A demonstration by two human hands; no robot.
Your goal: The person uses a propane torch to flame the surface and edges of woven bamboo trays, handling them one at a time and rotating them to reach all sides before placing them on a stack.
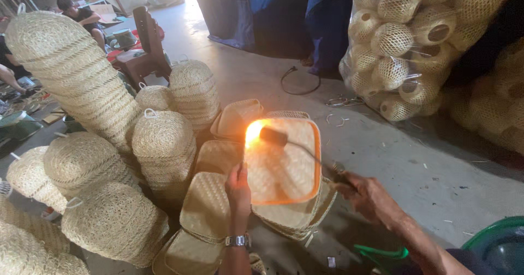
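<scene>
Head view, looking down at a concrete floor (382,144). Stacks of woven domed baskets (164,138) stand at the left. My left hand (238,190), fingers pressed around the rim, holds a square woven tray (289,171) upright over flat trays on the floor. My right hand (368,196), fingers wrapped tight, grips a torch (275,137) flaming against that tray.

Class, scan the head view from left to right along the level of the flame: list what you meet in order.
Tall stack of woven covers → short stack with loop handle → left hand → flame → woven tray → torch → right hand → concrete floor.
</scene>
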